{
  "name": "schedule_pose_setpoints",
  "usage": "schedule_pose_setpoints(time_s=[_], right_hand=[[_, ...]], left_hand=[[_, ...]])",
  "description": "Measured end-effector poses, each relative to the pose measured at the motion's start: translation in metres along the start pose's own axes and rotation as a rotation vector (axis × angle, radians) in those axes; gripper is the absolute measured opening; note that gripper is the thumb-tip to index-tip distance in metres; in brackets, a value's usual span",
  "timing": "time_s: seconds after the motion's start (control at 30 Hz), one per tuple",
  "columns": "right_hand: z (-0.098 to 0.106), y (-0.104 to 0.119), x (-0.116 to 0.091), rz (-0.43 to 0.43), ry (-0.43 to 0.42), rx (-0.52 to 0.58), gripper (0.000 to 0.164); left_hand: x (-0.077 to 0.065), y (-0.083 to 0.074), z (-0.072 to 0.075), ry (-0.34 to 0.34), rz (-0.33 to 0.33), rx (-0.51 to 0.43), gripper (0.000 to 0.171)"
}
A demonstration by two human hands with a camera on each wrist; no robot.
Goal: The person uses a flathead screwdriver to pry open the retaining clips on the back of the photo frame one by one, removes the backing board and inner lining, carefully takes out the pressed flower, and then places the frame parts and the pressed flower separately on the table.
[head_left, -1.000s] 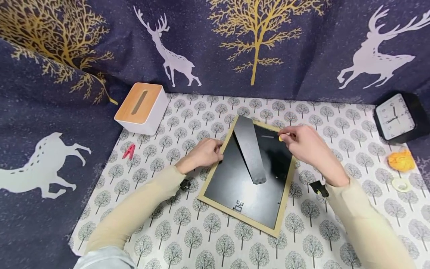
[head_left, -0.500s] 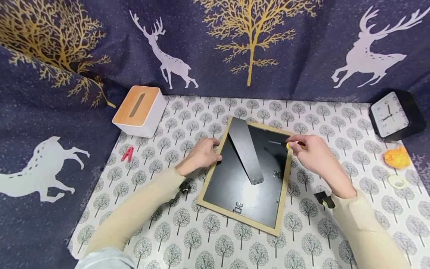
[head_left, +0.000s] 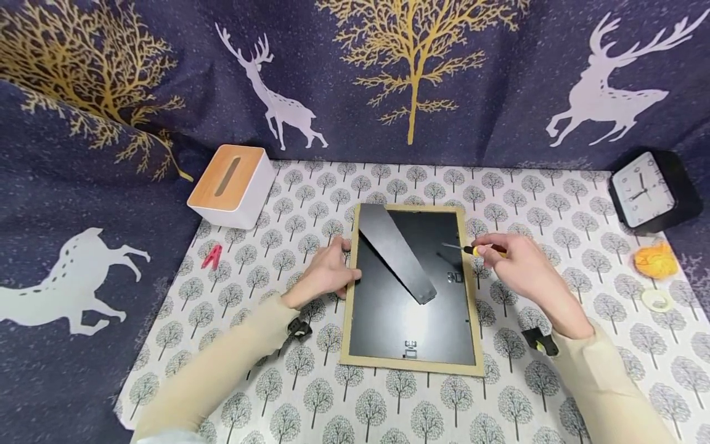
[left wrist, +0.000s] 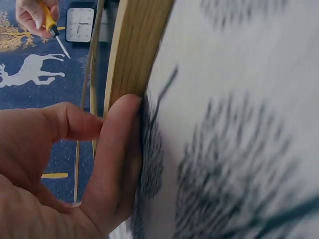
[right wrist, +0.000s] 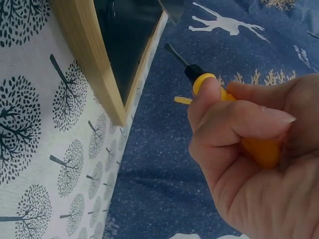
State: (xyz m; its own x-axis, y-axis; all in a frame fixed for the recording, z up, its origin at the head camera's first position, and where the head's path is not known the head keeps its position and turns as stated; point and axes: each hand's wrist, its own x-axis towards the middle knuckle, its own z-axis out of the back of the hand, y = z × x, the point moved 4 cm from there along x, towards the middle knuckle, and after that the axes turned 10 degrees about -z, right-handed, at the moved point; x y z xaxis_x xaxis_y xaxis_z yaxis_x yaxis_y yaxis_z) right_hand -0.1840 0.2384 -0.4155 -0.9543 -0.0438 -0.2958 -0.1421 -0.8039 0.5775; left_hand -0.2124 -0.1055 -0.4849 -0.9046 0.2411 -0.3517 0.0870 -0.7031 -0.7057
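A picture frame [head_left: 410, 364] with a light wooden rim lies back-side up on the tree-print cloth. Its black backing [head_left: 383, 320] carries a grey stand leg [head_left: 396, 250] set slantwise, plus small metal hangers [head_left: 410, 349]. At the frame's left edge, my left hand [head_left: 327, 271] pinches the wooden rim [left wrist: 134, 45] between thumb and fingers. My right hand [head_left: 516, 259] holds a yellow-handled screwdriver [right wrist: 204, 82] just past the frame's right edge. In the head view the shaft points left and overlaps the rim and backing; the right wrist view shows its tip clear of the frame.
A white tissue box with a wooden lid [head_left: 230, 185] stands at the back left, a red clip [head_left: 212, 256] in front of it. On the right are a black clock [head_left: 654, 191], an orange crumpled cloth [head_left: 656, 260] and a pale tape roll [head_left: 657, 301]. Dark fabric hangs behind.
The frame has turned clockwise and now lies nearly straight. My left hand has stayed at its left edge. The right hand with the screwdriver has moved from over the backing outward to the right.
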Motion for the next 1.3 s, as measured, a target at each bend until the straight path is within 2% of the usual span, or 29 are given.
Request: schedule_pose_setpoints(time_s=[0.13, 0.23, 0.3, 0.37, 0.43, 0.5, 0.57, 0.67, 0.73, 0.83, 0.97, 1.13, 1.3], right_hand=[[0.0, -0.002, -0.003, 0.011, -0.006, 0.002, 0.039], [-0.003, -0.001, -0.007, 0.012, 0.012, 0.021, 0.039], [-0.006, 0.003, -0.007, 0.02, 0.026, 0.025, 0.041], [-0.012, 0.01, -0.003, 0.032, 0.043, 0.029, 0.041], [-0.02, 0.02, 0.006, 0.049, 0.065, 0.036, 0.041], [-0.029, 0.029, 0.018, 0.069, 0.074, 0.038, 0.041], [-0.037, 0.036, 0.03, 0.077, 0.081, 0.043, 0.039], [-0.042, 0.038, 0.038, 0.064, 0.087, 0.041, 0.039], [-0.044, 0.037, 0.038, 0.046, 0.091, 0.044, 0.038], [-0.044, 0.034, 0.036, 0.048, 0.079, 0.04, 0.036], [-0.048, 0.03, 0.033, 0.058, 0.063, 0.007, 0.035], [-0.052, 0.03, 0.033, 0.052, 0.073, -0.036, 0.038], [-0.053, 0.037, 0.037, 0.07, 0.097, -0.07, 0.039]], left_hand=[[-0.007, 0.001, -0.005, 0.002, 0.019, -0.038, 0.077], [-0.004, -0.003, 0.005, -0.043, -0.022, 0.046, 0.079], [0.004, -0.01, 0.02, -0.119, -0.101, 0.143, 0.078], [0.018, -0.019, 0.035, -0.19, -0.214, 0.245, 0.075], [0.036, -0.027, 0.045, -0.215, -0.329, 0.321, 0.072], [0.053, -0.029, 0.048, -0.158, -0.398, 0.363, 0.074], [0.067, -0.029, 0.047, -0.073, -0.426, 0.387, 0.073], [0.079, -0.027, 0.041, 0.031, -0.44, 0.398, 0.071], [0.083, -0.03, 0.038, 0.06, -0.473, 0.405, 0.069], [0.086, -0.031, 0.035, 0.063, -0.519, 0.417, 0.062], [0.084, -0.024, 0.035, 0.074, -0.551, 0.417, 0.048], [0.084, -0.012, 0.041, 0.106, -0.573, 0.389, 0.049], [0.073, -0.009, 0.044, -0.002, -0.532, 0.374, 0.048]])
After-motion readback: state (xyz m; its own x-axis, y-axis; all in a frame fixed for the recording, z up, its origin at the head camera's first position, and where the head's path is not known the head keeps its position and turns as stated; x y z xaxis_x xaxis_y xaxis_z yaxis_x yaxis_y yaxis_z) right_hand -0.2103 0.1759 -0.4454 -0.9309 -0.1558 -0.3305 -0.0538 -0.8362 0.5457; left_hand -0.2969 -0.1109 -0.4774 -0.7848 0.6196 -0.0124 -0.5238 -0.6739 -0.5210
